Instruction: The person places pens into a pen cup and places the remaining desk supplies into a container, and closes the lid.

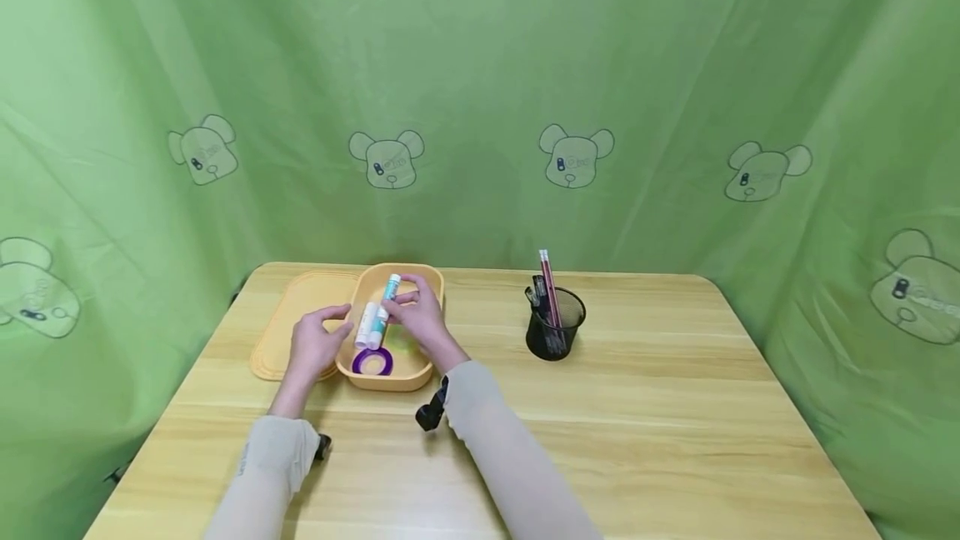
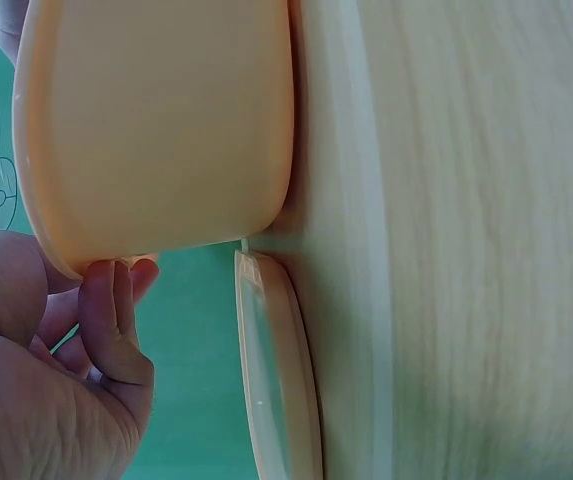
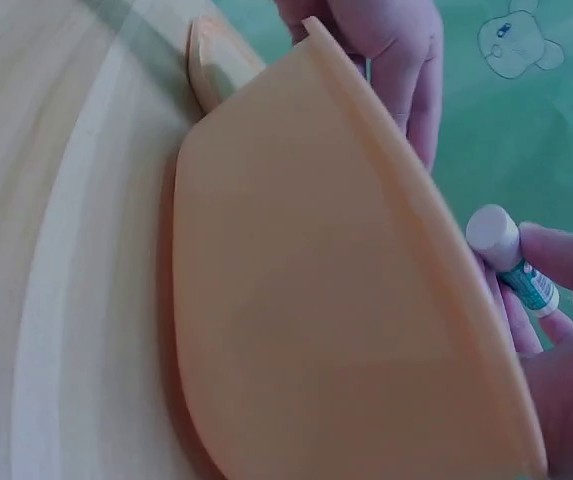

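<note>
My right hand (image 1: 420,312) pinches a teal glue stick with a white cap (image 3: 493,232) above the orange box (image 1: 397,383). My left hand (image 1: 315,342) is at the box's left rim; in the left wrist view, its curled fingers (image 2: 116,320) meet the rim from outside, and the thumb goes out of sight behind it. Inside the box lie a white and pale purple tube (image 1: 365,327), another teal and white glue stick (image 1: 377,330), a purple tape roll (image 1: 362,367) and something yellow-green (image 1: 401,340), partly hidden by the right hand.
The box's orange lid (image 1: 288,336) lies flat on the wooden table (image 1: 637,407), left of the box and partly under its edge. To the right stands a black mesh pen cup (image 1: 551,340) with red pencils (image 1: 551,290) and black pens. Behind the table hangs a green curtain (image 1: 480,40).
</note>
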Action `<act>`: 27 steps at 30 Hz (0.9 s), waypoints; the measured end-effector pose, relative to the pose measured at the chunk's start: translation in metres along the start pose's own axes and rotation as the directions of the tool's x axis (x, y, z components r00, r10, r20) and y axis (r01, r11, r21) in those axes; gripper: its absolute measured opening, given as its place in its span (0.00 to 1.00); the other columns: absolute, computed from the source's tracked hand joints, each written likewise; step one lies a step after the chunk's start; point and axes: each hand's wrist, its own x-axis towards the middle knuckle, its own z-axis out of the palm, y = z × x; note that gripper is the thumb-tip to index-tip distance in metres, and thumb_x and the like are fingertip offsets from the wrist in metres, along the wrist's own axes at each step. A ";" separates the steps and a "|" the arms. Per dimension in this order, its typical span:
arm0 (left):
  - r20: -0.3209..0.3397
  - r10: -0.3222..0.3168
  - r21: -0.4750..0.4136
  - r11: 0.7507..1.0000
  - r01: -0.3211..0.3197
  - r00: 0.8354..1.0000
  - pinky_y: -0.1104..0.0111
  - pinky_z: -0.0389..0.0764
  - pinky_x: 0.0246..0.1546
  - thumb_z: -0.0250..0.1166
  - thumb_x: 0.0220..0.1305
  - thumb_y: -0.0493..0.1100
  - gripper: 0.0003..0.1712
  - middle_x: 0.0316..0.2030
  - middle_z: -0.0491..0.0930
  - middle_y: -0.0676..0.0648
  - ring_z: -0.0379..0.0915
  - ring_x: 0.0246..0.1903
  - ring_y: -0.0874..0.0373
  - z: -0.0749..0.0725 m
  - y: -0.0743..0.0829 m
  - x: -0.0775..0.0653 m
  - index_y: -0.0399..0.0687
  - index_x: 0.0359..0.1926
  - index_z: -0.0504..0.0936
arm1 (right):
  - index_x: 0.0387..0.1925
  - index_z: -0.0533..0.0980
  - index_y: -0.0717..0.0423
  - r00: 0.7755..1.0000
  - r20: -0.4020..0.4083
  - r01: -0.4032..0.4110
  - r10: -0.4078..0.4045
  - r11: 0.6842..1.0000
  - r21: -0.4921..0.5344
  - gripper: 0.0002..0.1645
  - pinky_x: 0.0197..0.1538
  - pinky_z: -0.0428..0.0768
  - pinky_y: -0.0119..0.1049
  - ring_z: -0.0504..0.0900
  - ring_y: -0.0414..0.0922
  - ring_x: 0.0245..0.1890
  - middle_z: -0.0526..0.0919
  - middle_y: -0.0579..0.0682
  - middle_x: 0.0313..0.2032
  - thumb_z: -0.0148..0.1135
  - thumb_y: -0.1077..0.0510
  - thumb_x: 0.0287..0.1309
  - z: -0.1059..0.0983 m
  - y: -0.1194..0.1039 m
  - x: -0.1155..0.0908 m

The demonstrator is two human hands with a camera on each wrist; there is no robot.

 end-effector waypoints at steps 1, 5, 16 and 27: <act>-0.001 0.004 -0.001 1.000 -0.004 1.000 0.71 0.64 0.08 0.66 0.60 0.41 0.21 0.53 0.80 0.41 0.57 0.09 0.63 0.000 0.000 0.000 0.47 0.55 0.80 | 0.61 0.67 0.45 1.000 -0.002 0.001 -0.001 1.000 -0.024 0.37 0.45 0.82 0.53 0.84 0.49 0.29 0.78 0.53 0.38 0.70 0.63 0.51 0.001 0.001 0.001; -0.006 0.010 0.008 1.000 -0.010 1.000 0.71 0.63 0.08 0.67 0.60 0.41 0.21 0.52 0.80 0.41 0.57 0.09 0.63 0.000 0.000 0.000 0.47 0.55 0.80 | 0.62 0.66 0.44 1.000 0.005 0.004 -0.004 0.994 -0.107 0.36 0.43 0.83 0.53 0.84 0.49 0.30 0.78 0.52 0.39 0.69 0.61 0.53 0.005 0.006 0.004; 0.002 -0.013 0.001 1.000 0.013 1.000 0.70 0.64 0.09 0.66 0.61 0.41 0.21 0.53 0.80 0.41 0.58 0.10 0.62 0.001 0.002 -0.002 0.48 0.56 0.80 | 0.68 0.59 0.45 0.994 -0.105 -0.054 0.026 0.961 -0.270 0.37 0.28 0.79 0.31 0.78 0.43 0.31 0.77 0.53 0.41 0.60 0.64 0.60 0.009 0.013 0.008; -0.039 0.061 0.047 0.997 -0.059 0.997 0.67 0.71 0.20 0.68 0.59 0.41 0.20 0.50 0.82 0.40 0.55 0.09 0.62 0.001 -0.001 0.000 0.46 0.54 0.81 | 0.68 0.59 0.47 0.978 -0.134 -0.187 0.158 0.952 -0.242 0.37 0.30 0.82 0.40 0.74 0.40 0.22 0.76 0.52 0.43 0.60 0.64 0.60 0.012 0.014 0.013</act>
